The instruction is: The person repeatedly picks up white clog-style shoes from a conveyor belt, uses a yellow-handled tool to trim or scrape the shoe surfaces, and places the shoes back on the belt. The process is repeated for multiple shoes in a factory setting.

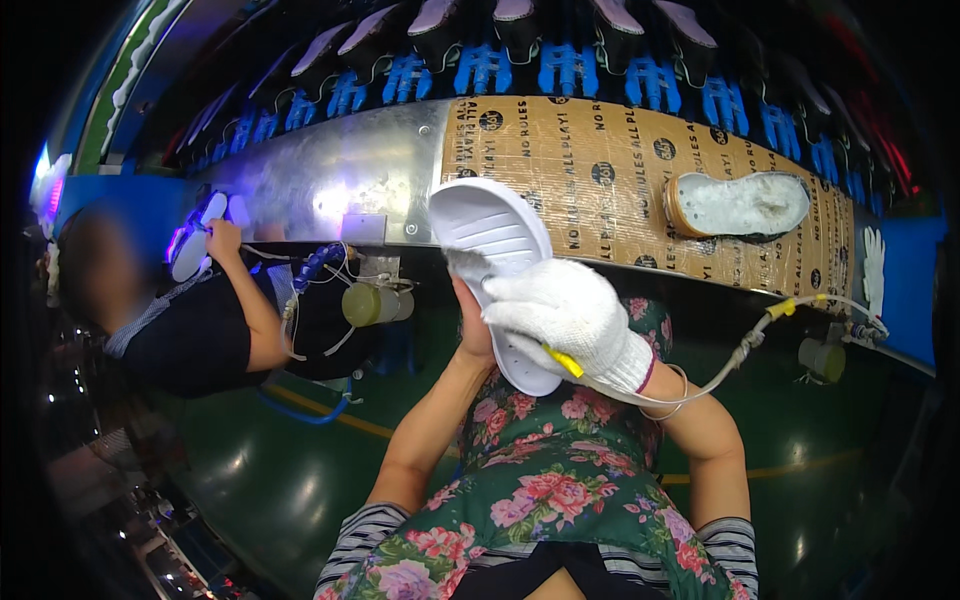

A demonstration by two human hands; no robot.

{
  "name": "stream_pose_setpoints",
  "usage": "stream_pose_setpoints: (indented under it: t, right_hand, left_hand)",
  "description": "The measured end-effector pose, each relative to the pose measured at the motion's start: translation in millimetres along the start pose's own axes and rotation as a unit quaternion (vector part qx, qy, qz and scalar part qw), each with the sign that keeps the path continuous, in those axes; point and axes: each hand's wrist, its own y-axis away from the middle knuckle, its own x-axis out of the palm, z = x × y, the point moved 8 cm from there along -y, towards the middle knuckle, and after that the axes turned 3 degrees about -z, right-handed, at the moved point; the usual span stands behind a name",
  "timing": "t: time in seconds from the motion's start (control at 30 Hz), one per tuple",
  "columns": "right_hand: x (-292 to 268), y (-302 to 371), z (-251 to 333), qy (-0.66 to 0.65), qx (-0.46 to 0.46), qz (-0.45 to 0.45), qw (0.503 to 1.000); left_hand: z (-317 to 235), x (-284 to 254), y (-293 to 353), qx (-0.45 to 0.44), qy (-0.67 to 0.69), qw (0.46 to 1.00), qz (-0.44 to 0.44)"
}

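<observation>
One white, ribbed shoe sole point(505, 230) is held in mid-air at the near edge of the bench point(375, 140), its middle covered by the hands. Its long axis is slanted from upper left to lower right; the broad toe end is pointed away over the bench, the narrower heel toward the green floral apron point(535, 490). Its left edge is gripped by the bare left hand point(475, 325), whose fingers are mostly hidden beneath. In the right hand point(565, 315), covered by a white knitted glove, the fingers are closed around a slim tool with a grey bristle-like tip point(464, 262); its shaft is largely concealed. A thin clear tube point(715, 378) is led off rightward. Dark lettering is repeated across the brown sheet covering point(620, 215), where a tan-rimmed, shoe-shaped dish point(682, 222) is set. At left, a dark-clothed co-worker point(190, 335) is partly lost in shadow.
</observation>
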Motion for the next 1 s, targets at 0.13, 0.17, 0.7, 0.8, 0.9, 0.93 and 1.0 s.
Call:
stream_pose_setpoints:
  t: [0.13,0.17,0.7,0.8,0.9,0.93,1.0]
  right_hand:
    - [-15.3,3.4,-22.7,-0.178,0.1,0.024,0.979]
    - [-23.0,4.3,-24.9,-0.126,0.096,-0.021,0.987]
    - [17.9,29.0,10.2,-0.19,0.006,0.069,0.979]
    - [2.2,23.5,-2.7,-0.082,0.023,0.017,0.996]
    - [21.9,38.1,14.2,-0.07,-0.014,0.048,0.996]
    - [26.0,45.5,15.3,-0.09,-0.011,0.044,0.995]
    - [21.0,38.5,8.8,-0.21,0.006,0.059,0.976]
  left_hand:
    - [-17.3,3.5,-7.7,0.074,0.033,0.997,0.007]
    - [-19.5,13.2,-9.8,0.05,0.048,0.997,0.047]
    - [-45.8,22.7,-29.3,0.017,0.233,0.948,0.216]
    - [-53.8,30.4,-31.6,0.033,0.243,0.945,0.217]
    - [-64.5,31.7,-39.6,0.06,0.251,0.939,0.225]
    - [-66.3,30.8,-42.6,0.054,0.27,0.935,0.222]
    - [-69.0,19.8,-47.5,0.058,0.245,0.94,0.23]
